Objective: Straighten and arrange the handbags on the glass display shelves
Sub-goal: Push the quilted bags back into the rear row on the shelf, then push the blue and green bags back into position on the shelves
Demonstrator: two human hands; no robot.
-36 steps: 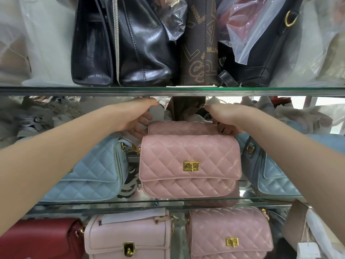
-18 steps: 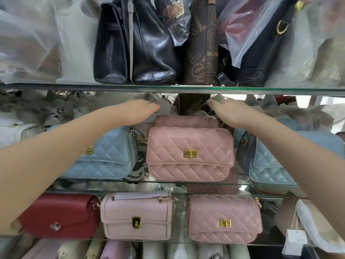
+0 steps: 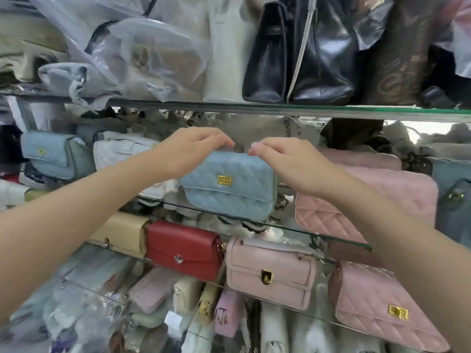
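glass shelf [image 3: 318, 236]: blue handbag [image 3: 229, 192] gripped by left hand [image 3: 193, 149], right hand [image 3: 290, 165]

Centre of frame: light-blue bag [image 3: 229, 189], diamond-quilted, with gold clasp [image 3: 224, 180]. Right: pink quilted bag [image 3: 362, 197]. Lower left: plain red bag [image 3: 183, 250] beside beige bag [image 3: 122, 233]. Lower centre: smooth pale-pink bag [image 3: 270, 273]. Upper right: glossy black bag [image 3: 323, 59].

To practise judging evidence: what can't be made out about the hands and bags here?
Head view: whether left hand and right hand grip the blue bag; fingertips blur into its top edge.
Head view: clasp of the middle-shelf pink bag, behind the right forearm.
Head view: wrapped bags, blurred.
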